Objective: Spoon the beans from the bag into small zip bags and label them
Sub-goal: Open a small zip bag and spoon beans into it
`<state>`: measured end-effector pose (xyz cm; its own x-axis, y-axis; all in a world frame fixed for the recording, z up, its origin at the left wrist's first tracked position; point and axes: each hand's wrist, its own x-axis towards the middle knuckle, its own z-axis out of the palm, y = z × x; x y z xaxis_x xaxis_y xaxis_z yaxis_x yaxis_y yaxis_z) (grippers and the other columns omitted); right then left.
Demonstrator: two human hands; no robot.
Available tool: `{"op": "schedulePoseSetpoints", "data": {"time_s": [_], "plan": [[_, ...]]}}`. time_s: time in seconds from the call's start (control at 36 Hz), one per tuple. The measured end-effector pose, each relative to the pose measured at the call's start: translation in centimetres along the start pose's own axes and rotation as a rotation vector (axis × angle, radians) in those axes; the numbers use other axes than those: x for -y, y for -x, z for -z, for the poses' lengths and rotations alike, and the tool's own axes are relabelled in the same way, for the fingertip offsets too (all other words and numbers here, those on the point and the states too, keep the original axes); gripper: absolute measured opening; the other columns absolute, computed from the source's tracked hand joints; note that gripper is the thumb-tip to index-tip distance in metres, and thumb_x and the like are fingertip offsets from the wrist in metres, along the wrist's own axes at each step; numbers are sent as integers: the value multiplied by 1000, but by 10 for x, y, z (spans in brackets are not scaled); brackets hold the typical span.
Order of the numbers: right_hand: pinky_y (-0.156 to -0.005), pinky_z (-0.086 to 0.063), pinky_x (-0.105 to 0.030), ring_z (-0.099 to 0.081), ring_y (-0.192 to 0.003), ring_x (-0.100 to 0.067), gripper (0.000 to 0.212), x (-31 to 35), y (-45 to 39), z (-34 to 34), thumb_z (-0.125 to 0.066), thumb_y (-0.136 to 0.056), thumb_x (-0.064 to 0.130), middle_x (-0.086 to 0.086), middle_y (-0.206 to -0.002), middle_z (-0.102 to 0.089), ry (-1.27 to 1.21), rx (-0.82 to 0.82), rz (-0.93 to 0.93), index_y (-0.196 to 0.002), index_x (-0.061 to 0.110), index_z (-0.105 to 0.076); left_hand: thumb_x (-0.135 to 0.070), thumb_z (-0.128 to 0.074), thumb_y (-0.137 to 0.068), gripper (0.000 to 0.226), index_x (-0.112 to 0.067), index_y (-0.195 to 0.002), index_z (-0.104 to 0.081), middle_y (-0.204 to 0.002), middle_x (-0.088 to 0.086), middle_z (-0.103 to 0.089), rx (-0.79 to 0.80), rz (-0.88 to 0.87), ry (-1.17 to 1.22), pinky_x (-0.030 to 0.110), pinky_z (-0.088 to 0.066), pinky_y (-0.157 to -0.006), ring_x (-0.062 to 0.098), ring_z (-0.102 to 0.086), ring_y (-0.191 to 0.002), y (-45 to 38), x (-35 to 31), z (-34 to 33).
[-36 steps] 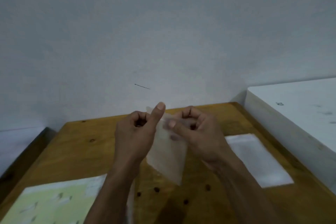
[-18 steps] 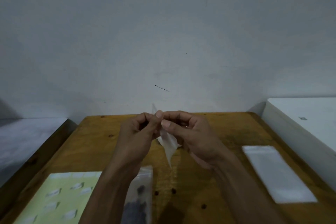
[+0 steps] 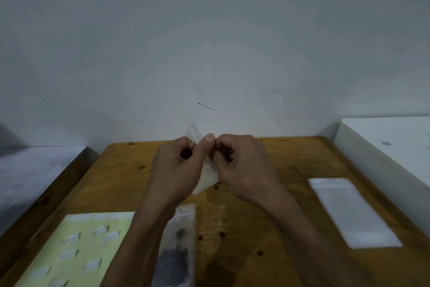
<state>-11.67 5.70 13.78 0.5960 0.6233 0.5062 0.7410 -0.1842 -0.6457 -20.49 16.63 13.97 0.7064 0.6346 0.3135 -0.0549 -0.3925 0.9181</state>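
Two hands: left hand (image 3: 176,165) and right hand (image 3: 242,163) meet above the tabletop (image 3: 279,170), fingers curled
Grip: both pinch shut on the top of one small zip bag (image 3: 207,176), thumbs touching
Zip bag: clear, looks empty, hangs tilted between the palms
Bean bag (image 3: 178,247): lies under the left forearm, dark beans inside
Label sheet (image 3: 76,244): near left
Spare bags (image 3: 351,212): stacked flat, right, well apart

Wooden table (image 3: 290,161), bean bag (image 3: 178,249), label sheet (image 3: 76,249), zip bags (image 3: 351,212)
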Motion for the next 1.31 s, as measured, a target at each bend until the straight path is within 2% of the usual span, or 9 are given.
{"op": "schedulePoseSetpoints", "data": {"time_s": [0.17, 0.36, 0.61, 0.78, 0.83, 0.94, 1.03, 1.11, 1.31], "plan": [[-55, -52, -12, -67, -65, 1, 13, 1, 2, 0, -63, -97, 20, 10, -72, -68, -42, -96, -86, -90, 13, -72, -28, -57, -98, 39, -8, -64, -59, -56, 4, -57, -13, -51, -123, 36, -42, -56, 16, -49, -52, 1, 2, -1], [-60, -58, -36, -65, -66, -10, 14, 3, 4, -9, -61, -95, 22, 4, -74, -69, 95, -162, -31, -86, 15, -68, -18, -59, -84, 29, 6, -68, -64, -65, 24, -63, -54, -121, -352, 51, -50, -52, 41, -61, -64, -7, -5, -3], [-53, -46, -13, -57, -64, -4, 11, -8, -5, 11, -63, -92, 15, 6, -73, -64, 123, -234, -169, -81, 15, -64, -9, -64, -86, 32, 10, -61, -55, -57, 18, -66, -37, -95, -334, 28, -56, -52, -2, -68, -56, 1, -9, -1], [-66, -58, -32, -61, -92, -13, 23, -8, 2, 10, -63, -91, 10, 11, -105, -58, 125, -36, 22, -95, 31, -56, -9, -66, -82, 31, 11, -62, -55, -58, 23, -64, -8, -31, -308, 55, -60, -60, 8, -71, -53, -9, -11, 4], [-74, -57, -24, -59, -102, -9, 27, -7, 1, 12, -60, -92, 6, 10, -114, -63, 141, 31, 5, -97, 32, -67, -10, -67, -84, 30, 10, -63, -58, -58, 20, -66, 2, -20, -315, 54, -60, -61, 8, -71, -54, -10, -14, 7], [-74, -45, -2, -55, -98, 2, 37, -7, -5, 22, -61, -93, 7, 12, -126, -65, 83, 88, -89, -124, 26, -69, -46, -79, -72, 42, -7, -69, -62, -63, 11, -66, 69, -65, -253, 45, -61, -64, 16, -67, -59, -7, -18, 15], [-62, -62, -31, -72, -74, -17, 35, -5, -6, 27, -62, -92, 4, 10, -117, -69, -172, 127, -140, -122, 20, -68, -81, -76, -39, 91, -32, -112, -54, -111, -7, -59, 168, -174, -391, 28, -52, -76, 6, -55, -96, -7, -12, 23], [-46, -54, -32, -70, -66, -33, 28, -8, -7, 28, -67, -89, 2, 5, -106, -71, -358, 148, -171, -113, 16, -72, -82, -78, -34, 140, -39, -151, -15, -147, -24, -21, 352, -234, -606, 28, -33, -105, -1, -22, -132, -11, -5, 24], [-50, -54, -25, -68, -61, -20, 38, -20, -9, 25, -76, -79, -4, 9, -105, -68, -187, 266, -229, -110, 17, -70, -84, -64, -49, 104, -35, -137, -39, -119, -18, -44, 360, -364, -767, 31, -50, -85, 6, -43, -103, -13, 11, 18]]}}
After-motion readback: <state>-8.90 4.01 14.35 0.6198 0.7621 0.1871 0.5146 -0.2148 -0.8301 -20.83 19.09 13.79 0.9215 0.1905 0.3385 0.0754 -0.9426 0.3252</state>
